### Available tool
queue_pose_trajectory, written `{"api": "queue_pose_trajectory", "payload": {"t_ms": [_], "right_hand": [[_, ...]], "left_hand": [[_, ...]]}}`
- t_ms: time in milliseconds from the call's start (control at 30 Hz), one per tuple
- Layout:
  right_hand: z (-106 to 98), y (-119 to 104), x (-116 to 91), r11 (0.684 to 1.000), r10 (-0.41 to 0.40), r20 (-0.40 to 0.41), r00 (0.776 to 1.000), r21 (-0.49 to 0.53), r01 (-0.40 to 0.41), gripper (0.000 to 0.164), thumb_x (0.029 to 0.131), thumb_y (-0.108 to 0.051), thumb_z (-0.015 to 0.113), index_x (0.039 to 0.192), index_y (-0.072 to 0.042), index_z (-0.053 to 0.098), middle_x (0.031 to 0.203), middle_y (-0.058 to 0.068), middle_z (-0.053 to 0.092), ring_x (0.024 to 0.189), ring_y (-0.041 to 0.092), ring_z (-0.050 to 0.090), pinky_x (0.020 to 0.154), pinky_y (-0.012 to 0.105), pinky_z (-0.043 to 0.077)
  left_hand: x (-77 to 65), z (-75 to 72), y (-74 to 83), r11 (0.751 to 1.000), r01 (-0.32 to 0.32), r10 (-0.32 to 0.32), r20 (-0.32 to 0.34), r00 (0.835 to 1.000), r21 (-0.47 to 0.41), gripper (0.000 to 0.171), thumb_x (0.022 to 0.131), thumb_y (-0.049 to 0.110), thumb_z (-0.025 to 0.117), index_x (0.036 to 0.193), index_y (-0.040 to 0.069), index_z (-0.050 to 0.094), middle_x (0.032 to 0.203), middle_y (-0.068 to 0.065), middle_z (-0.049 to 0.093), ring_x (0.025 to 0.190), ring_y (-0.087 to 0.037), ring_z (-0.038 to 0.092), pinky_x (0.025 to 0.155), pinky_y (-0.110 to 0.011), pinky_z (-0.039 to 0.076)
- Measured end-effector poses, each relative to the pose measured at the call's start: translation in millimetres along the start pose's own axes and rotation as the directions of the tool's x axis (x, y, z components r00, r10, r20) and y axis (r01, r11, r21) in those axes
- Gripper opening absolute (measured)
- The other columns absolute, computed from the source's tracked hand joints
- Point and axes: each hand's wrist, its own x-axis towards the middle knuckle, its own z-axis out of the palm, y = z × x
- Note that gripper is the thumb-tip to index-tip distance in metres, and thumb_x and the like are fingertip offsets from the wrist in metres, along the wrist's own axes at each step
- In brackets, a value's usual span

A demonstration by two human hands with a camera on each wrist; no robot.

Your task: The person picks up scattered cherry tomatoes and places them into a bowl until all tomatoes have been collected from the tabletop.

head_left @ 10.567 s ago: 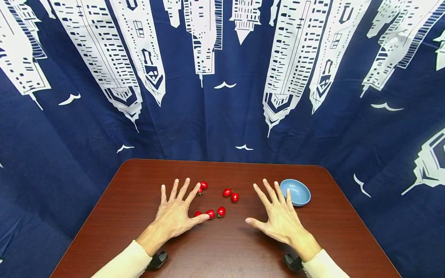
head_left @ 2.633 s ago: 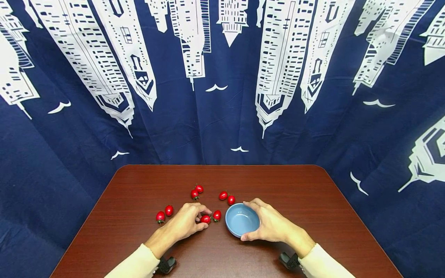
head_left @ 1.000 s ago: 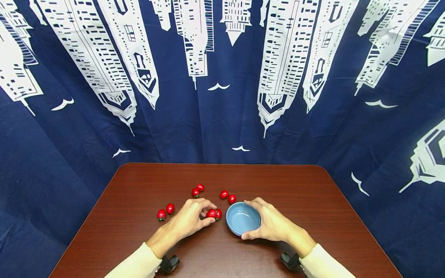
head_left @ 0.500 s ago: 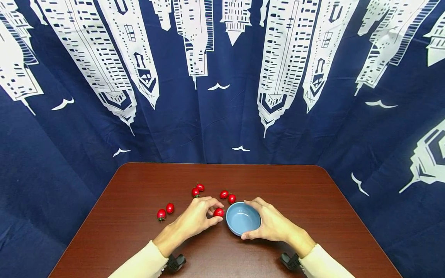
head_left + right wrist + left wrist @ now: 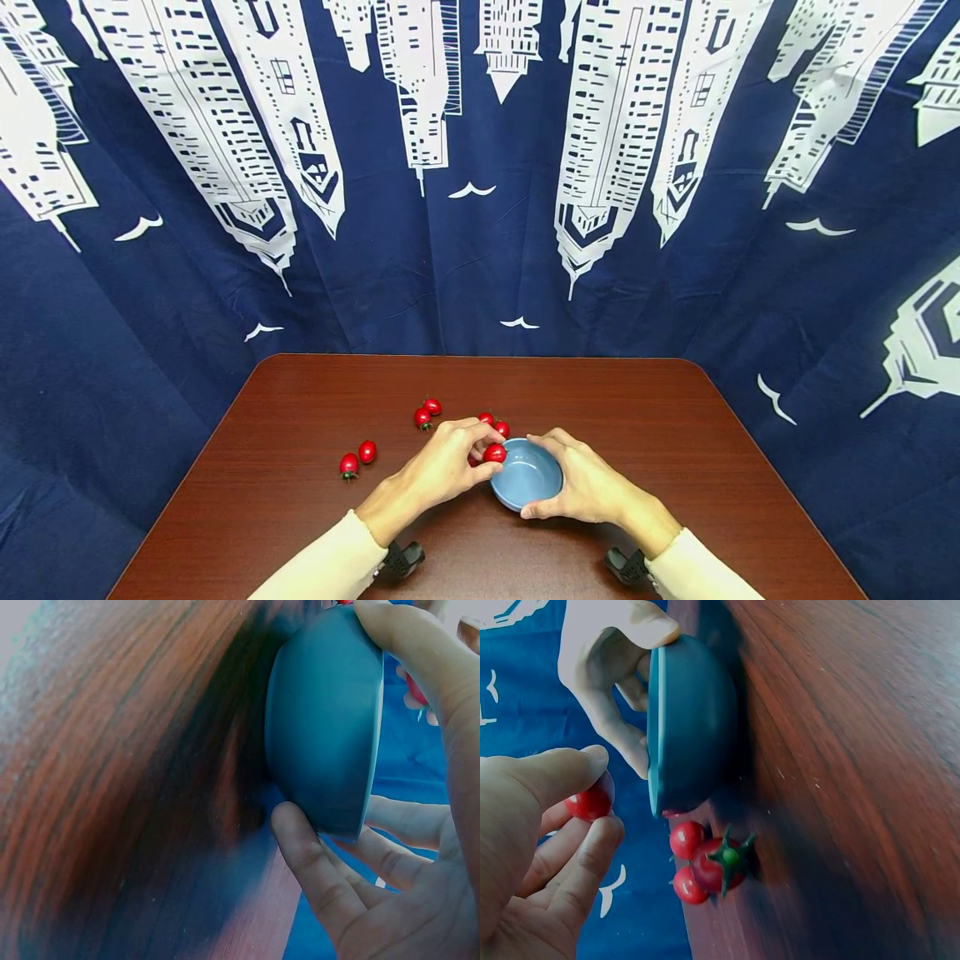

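My left hand (image 5: 453, 462) pinches a cherry tomato (image 5: 495, 452) between thumb and fingers at the left rim of the blue bowl (image 5: 527, 475). In the left wrist view the pinched tomato (image 5: 591, 801) is off the table, level with the bowl's rim. My right hand (image 5: 581, 483) grips the bowl from the right, thumb at the near side and fingers at the far side. No tomato shows inside the bowl. Another tomato lies under my left hand, mostly hidden in the head view; the left wrist view shows this tomato (image 5: 718, 866) with its green stem up.
Two tomatoes (image 5: 502, 429) lie just behind the bowl. Another pair (image 5: 423, 417) sits farther back to the left, and two more (image 5: 348, 465) are on the left of the brown table (image 5: 615, 396). A dark blue printed curtain (image 5: 390, 275) hangs behind it.
My left hand first slid rightward to the tomato, then lifted it toward the bowl's rim. Earlier, my right hand brought the bowl from the right to the middle; it now holds still.
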Motion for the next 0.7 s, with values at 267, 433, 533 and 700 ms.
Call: {"api": "queue_pose_trajectory", "payload": {"t_ms": [267, 433, 533, 700], "right_hand": [[-0.3, 0.4, -0.2, 1.000, -0.004, 0.006, 1.000, 0.000, 0.004, 0.114, 0.077, -0.070, 0.104, 0.161, -0.002, 0.065, 0.136, 0.002, 0.072, 0.113, 0.016, 0.075, 0.092, 0.029, 0.066], [-0.7, 0.6, -0.1, 1.000, -0.008, 0.006, 1.000, 0.007, 0.008, 0.113, 0.078, -0.070, 0.103, 0.160, -0.004, 0.065, 0.135, 0.001, 0.071, 0.111, 0.013, 0.074, 0.092, 0.029, 0.065], [-1.0, 0.4, 0.1, 1.000, -0.011, 0.006, 1.000, 0.014, 0.011, 0.112, 0.078, -0.070, 0.103, 0.160, -0.004, 0.065, 0.134, 0.001, 0.071, 0.110, 0.012, 0.074, 0.092, 0.028, 0.065], [-1.5, 0.7, -0.4, 1.000, -0.014, 0.010, 1.000, 0.024, 0.014, 0.111, 0.078, -0.069, 0.104, 0.160, -0.004, 0.065, 0.135, 0.001, 0.071, 0.110, 0.012, 0.073, 0.092, 0.028, 0.065]], "left_hand": [[15.0, 6.1, 3.8, 1.000, -0.010, 0.009, 0.030, 1.000, 0.026, 0.031, 0.096, 0.007, 0.096, 0.123, 0.000, 0.083, 0.107, -0.008, 0.083, 0.090, -0.016, 0.084, 0.083, -0.013, 0.064], [22.9, 8.9, 5.9, 0.998, -0.013, 0.010, 0.046, 0.999, 0.063, 0.031, 0.096, 0.009, 0.095, 0.124, 0.001, 0.084, 0.109, -0.008, 0.084, 0.091, -0.015, 0.084, 0.083, -0.012, 0.064], [26.0, 10.8, 6.4, 0.998, -0.005, 0.001, 0.062, 0.998, 0.068, 0.030, 0.097, 0.009, 0.095, 0.123, 0.003, 0.084, 0.110, -0.007, 0.084, 0.091, -0.014, 0.083, 0.084, -0.013, 0.064], [29.2, 14.3, 6.6, 0.998, 0.013, -0.018, 0.086, 0.996, 0.068, 0.029, 0.097, 0.009, 0.096, 0.123, 0.005, 0.084, 0.110, -0.007, 0.084, 0.092, -0.013, 0.082, 0.086, -0.014, 0.065]]}}
